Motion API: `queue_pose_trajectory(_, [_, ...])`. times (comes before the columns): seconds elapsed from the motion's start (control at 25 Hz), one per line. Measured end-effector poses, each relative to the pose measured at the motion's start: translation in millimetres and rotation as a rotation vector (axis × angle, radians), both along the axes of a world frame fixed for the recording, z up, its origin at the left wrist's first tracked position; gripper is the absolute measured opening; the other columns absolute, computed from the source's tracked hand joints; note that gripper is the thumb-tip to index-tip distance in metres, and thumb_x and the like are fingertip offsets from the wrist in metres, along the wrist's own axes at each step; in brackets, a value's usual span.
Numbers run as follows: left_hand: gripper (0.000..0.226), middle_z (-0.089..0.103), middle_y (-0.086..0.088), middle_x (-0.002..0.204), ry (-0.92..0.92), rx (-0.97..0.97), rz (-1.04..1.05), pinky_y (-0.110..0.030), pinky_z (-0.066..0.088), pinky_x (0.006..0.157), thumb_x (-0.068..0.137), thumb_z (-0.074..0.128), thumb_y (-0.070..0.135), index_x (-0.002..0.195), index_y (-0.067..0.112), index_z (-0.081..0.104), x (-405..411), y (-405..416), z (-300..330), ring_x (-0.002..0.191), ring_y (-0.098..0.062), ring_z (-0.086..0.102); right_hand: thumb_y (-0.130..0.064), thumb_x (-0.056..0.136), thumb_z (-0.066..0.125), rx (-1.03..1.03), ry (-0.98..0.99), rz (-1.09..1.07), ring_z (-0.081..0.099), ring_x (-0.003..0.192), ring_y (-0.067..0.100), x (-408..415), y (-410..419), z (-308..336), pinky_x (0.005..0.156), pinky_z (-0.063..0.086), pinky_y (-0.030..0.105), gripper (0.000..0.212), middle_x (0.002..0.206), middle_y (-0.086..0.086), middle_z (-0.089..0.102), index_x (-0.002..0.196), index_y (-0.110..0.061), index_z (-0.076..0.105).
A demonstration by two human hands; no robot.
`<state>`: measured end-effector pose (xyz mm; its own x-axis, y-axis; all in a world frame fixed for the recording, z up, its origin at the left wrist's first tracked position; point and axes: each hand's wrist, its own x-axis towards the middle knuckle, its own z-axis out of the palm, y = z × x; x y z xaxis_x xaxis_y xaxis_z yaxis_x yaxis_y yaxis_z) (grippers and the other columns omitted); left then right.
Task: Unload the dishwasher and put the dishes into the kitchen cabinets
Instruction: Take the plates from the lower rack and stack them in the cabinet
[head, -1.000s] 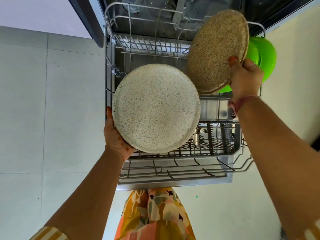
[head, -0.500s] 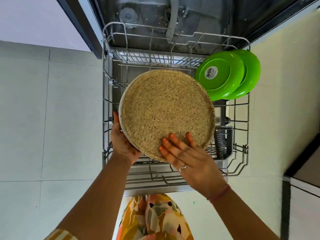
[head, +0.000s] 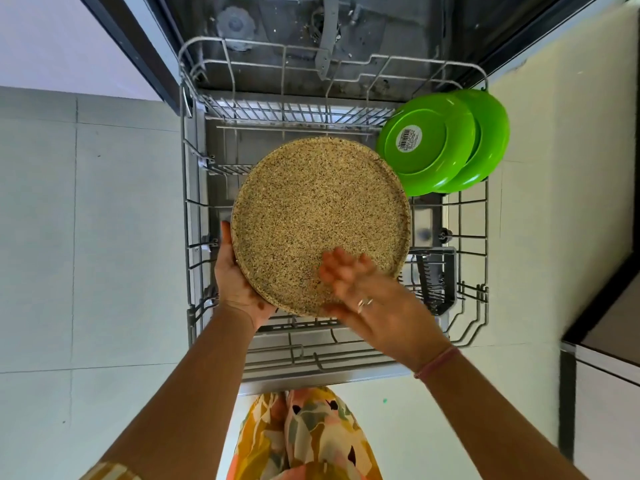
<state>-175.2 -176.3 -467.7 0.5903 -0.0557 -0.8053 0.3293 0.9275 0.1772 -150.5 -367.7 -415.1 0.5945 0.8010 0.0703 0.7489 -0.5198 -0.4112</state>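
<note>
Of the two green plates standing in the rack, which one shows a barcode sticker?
The front green plate, nearer the speckled plate, carries the white barcode sticker; the rear green plate behind it shows none.

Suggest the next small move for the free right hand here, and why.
Probably reach the right hand to the two bright green plastic plates standing at the rack's far right corner: the left hand already holds the round speckled tan plate, and the right, blurred, appears to grip nothing.

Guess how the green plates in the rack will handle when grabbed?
Green plates look like thin glossy plastic: probably light, stiff, possibly slick. They stand on edge, leaning together in the rack, so pulling one may tip the other.
</note>
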Motion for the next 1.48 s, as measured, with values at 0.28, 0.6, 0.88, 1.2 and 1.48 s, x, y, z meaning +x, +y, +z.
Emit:
queue_pose_trajectory(0.28, [0.064,0.064,-0.010,0.126,0.055,0.054,-0.009,-0.054,0.050,0.088,0.088,0.028,0.069,0.130,0.029,0.057,3,0,-12,0.109,-0.035,0.062,-0.029,0.094,0.056,0.538,0.530,-1.583,0.051,0.083,0.013,132,-33,-21,0.062,0.041,0.019,0.020,0.094,-0.001,0.055,0.108,-0.015,0.055])
queue_pose_trajectory(0.6, [0.069,0.060,-0.011,0.131,0.098,0.074,-0.026,-0.058,0.040,0.100,0.087,0.029,0.071,0.134,0.028,0.053,-2,-5,-32,0.120,-0.037,0.055,-0.023,0.098,0.052,0.846,1.033,-1.638,0.062,0.077,0.005,166,-62,-44,0.068,0.052,0.029,0.012,0.080,-0.008,0.066,0.088,-0.023,0.059])
queue_pose_trajectory(0.88, [0.065,0.066,-0.010,0.122,0.084,0.070,-0.022,-0.057,0.039,0.100,0.086,0.029,0.072,0.119,0.028,0.065,-1,-8,-26,0.115,-0.036,0.058,-0.019,0.092,0.061,0.822,0.701,-1.098,0.060,0.084,0.007,125,-58,50,0.080,0.057,0.037,0.006,0.086,-0.008,0.065,0.089,-0.024,0.061])
queue_pose_trajectory(1.2, [0.062,0.069,-0.009,0.117,-0.054,0.105,-0.017,-0.051,0.052,0.086,0.093,0.024,0.062,0.107,0.025,0.071,22,-22,-13,0.106,-0.033,0.064,-0.020,0.085,0.065,0.113,-0.071,-0.184,0.050,0.078,0.013,-10,-3,27,0.066,0.050,0.024,0.009,0.078,0.002,0.064,0.082,-0.013,0.070])
queue_pose_trajectory(1.48, [0.070,0.063,-0.011,0.127,-0.105,0.047,-0.060,-0.047,0.052,0.085,0.091,0.020,0.067,0.128,0.022,0.059,20,-28,-21,0.107,-0.033,0.064,-0.014,0.085,0.066,-0.004,-0.161,-0.045,0.060,0.077,0.019,-19,-15,-14,0.067,0.053,0.031,0.008,0.082,-0.001,0.066,0.087,-0.015,0.074])
